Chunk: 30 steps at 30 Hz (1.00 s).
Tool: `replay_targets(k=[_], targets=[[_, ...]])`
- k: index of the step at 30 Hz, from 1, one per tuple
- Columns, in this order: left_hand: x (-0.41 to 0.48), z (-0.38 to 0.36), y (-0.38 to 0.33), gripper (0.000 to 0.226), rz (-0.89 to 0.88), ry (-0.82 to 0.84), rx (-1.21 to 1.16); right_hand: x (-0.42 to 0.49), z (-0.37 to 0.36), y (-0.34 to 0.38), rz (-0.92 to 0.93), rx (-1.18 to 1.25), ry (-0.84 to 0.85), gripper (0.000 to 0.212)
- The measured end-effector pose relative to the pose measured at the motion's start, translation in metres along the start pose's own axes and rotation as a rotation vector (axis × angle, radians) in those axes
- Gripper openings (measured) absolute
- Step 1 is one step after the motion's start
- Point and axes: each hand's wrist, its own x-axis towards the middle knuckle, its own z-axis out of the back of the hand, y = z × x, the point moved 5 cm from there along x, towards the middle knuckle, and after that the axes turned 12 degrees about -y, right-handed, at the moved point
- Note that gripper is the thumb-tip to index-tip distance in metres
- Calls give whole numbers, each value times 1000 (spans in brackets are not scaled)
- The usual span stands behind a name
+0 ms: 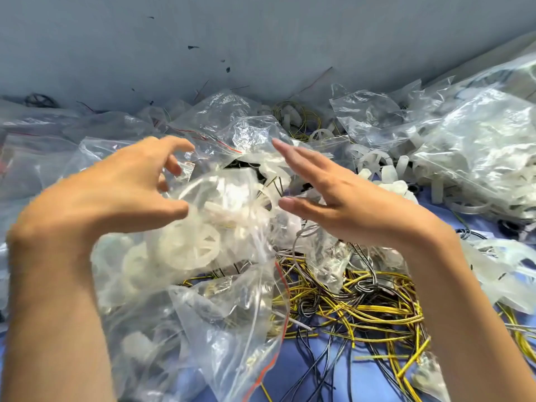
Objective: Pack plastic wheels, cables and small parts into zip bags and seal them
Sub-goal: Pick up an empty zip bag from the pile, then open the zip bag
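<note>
A clear zip bag holding white plastic wheels lies in the middle, between my two hands. My left hand hovers over its left side with fingers loosely curved, holding nothing that I can make out. My right hand is to the bag's right, fingers straight and spread, gripping nothing. Another clear bag with a red zip strip lies below, near my left forearm. A tangle of yellow and black cables sits on the blue table below my right hand.
Loose white wheels and small parts are heaped at the right, beside a large filled plastic bag. More clear bags cover the left and back. A grey wall rises behind. Blue table surface shows at the bottom.
</note>
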Motion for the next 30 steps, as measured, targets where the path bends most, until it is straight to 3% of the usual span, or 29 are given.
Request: replay_targets(k=[2, 4, 10, 15, 19, 21, 24, 25, 26, 29, 30], targets=[[-4, 0, -16, 83, -60, 47, -169, -2, 4, -2, -10, -15, 19, 67], [-5, -7, -39, 84, -100, 106, -251, -5, 3, -3, -29, -41, 80, 60], [-1, -52, -64, 43, -91, 252, 122, -7, 5, -13, -84, -76, 70, 51], [6, -45, -36, 53, 126, 112, 233, -6, 9, -24, -106, -130, 55, 51], [2, -50, -32, 33, 155, 252, 309, -5, -1, -23, -69, -239, 147, 52], [4, -42, -36, 30, 149, 126, 222, -7, -9, -22, -80, -275, 233, 50], [9, 4, -40, 39, 145, -426, 30, -9, -14, -24, -142, -304, 317, 46], [8, 14, -41, 45, 111, -512, -25, -9, -13, -25, -154, -306, 323, 38], [8, 15, -43, 49, 75, -474, -54, -9, -13, -25, -159, -314, 323, 30], [3, -12, -49, 51, 13, -58, 5, -10, -11, -25, -148, -357, 302, 21], [2, -19, -49, 55, 11, 9, 43, -9, -10, -26, -140, -354, 276, 19]])
